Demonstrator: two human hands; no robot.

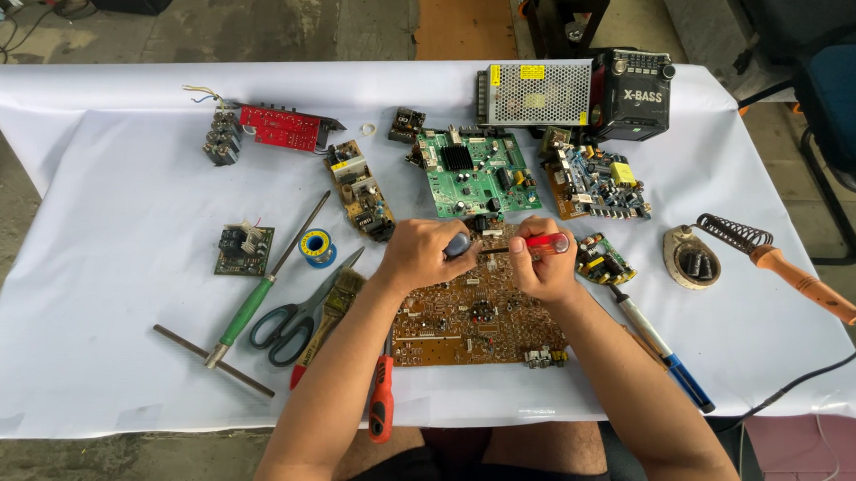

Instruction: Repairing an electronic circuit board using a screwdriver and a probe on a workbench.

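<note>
**One head-worn camera, looking steeply down over the workbench**

There is a single view, taken from the person's head. It faces down and forward across a table covered in a white sheet [114,258], near enough that both forearms enter from the bottom edge and the left hand [418,254] and right hand [541,263] sit close to the centre. The far table edge, some floor and a blue chair [845,103] fill the top. No second view overlaps it.
</note>
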